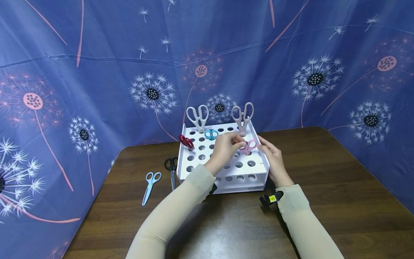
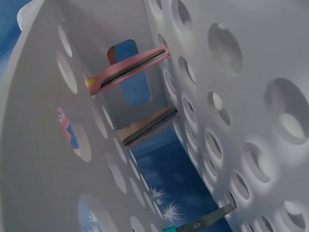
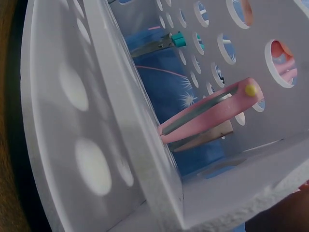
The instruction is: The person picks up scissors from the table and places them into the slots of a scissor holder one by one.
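A pair of pink scissors [image 1: 251, 145] stands in a hole of the white rack [image 1: 223, 182], near its right side. My left hand [image 1: 226, 147] reaches over the top board and pinches one handle loop of these scissors. Below the board, their pink-sheathed blades [image 3: 212, 113] with a yellow dot show in the right wrist view. My right hand [image 1: 273, 160] grips the rack's right side wall, its thumb close to the pink handle. In the left wrist view the closed pink blades [image 2: 128, 70] cross between the two perforated boards; the left hand itself is out of that view.
White-handled scissors [image 1: 198, 118], greyish-pink scissors [image 1: 242, 118], teal scissors [image 1: 211, 134] and red-handled scissors [image 1: 186, 142] stand in the rack. Light blue scissors [image 1: 150, 187] and black-handled scissors [image 1: 171, 169] lie on the wooden table [image 1: 339, 169] to the left. A patterned blue cloth [image 1: 226, 43] hangs behind.
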`<state>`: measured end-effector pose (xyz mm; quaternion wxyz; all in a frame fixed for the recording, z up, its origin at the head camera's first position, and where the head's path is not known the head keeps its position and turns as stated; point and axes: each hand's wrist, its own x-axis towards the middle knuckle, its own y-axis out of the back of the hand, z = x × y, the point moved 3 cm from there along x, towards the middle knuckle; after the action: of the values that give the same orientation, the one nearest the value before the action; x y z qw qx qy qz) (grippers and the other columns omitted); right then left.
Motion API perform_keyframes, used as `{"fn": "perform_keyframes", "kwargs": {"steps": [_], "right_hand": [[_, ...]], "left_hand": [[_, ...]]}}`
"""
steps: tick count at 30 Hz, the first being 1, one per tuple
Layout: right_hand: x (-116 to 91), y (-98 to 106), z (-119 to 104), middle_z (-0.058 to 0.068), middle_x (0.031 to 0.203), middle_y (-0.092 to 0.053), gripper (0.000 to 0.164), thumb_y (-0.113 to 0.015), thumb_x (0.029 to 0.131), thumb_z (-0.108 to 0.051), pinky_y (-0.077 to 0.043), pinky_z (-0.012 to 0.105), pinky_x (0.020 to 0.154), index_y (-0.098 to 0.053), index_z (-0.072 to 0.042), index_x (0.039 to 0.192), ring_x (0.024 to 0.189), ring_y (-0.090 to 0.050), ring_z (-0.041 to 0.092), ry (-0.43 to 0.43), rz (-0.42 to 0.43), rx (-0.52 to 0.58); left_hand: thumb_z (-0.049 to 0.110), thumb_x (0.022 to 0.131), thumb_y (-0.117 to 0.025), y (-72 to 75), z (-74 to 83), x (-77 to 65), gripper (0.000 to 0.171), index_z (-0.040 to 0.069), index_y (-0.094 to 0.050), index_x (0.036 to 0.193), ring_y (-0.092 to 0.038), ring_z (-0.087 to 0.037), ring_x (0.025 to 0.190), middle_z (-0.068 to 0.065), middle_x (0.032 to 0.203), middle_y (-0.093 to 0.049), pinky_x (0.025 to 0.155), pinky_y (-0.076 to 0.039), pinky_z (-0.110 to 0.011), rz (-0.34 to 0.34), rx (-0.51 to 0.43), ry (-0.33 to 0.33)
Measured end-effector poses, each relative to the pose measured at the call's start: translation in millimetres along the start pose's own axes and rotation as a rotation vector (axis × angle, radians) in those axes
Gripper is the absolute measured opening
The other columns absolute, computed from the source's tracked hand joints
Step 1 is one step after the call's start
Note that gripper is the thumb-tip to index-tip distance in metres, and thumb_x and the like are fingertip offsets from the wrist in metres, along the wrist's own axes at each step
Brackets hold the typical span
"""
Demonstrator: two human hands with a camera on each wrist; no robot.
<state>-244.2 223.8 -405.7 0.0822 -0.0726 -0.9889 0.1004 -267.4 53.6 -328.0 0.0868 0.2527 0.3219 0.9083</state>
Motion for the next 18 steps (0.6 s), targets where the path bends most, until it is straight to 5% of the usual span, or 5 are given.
{"fn": "perform_keyframes", "kwargs": {"steps": [6, 11, 18], "right_hand": [[0.6, 0.2, -0.9, -0.005, 0.130, -0.059, 0.047, -0.050, 0.099, -0.018, -0.051, 0.014, 0.082, -0.046, -0.006, 0.144, 0.099, -0.060, -0.002, -0.033, 0.014, -0.043], [-0.5, -0.3, -0.9, -0.008, 0.124, -0.061, 0.046, -0.050, 0.099, -0.017, -0.052, 0.014, 0.079, -0.047, -0.005, 0.143, 0.096, -0.061, -0.001, -0.017, 0.020, -0.040], [-1.5, -1.7, -1.5, 0.002, 0.135, -0.057, 0.045, -0.049, 0.099, -0.017, -0.051, 0.014, 0.078, -0.048, -0.005, 0.142, 0.096, -0.060, -0.001, 0.006, 0.039, -0.078]], "left_hand": [[0.017, 0.083, -0.076, -2.0, -1.3, -1.7, 0.007, 0.011, -0.075, 0.086, -0.054, -0.003, 0.062, 0.001, 0.075, -0.071, 0.059, -0.043, -0.014, 0.003, 0.009, 0.005], [0.018, 0.083, -0.076, -3.6, -2.5, -1.8, 0.007, 0.012, -0.075, 0.086, -0.053, -0.003, 0.062, 0.002, 0.074, -0.071, 0.058, -0.043, -0.014, -0.008, 0.018, 0.012], [0.018, 0.084, -0.075, -5.5, -4.9, -2.3, 0.008, 0.011, -0.076, 0.088, -0.056, -0.004, 0.065, 0.001, 0.078, -0.073, 0.060, -0.042, -0.014, -0.023, 0.037, 0.017]]}}
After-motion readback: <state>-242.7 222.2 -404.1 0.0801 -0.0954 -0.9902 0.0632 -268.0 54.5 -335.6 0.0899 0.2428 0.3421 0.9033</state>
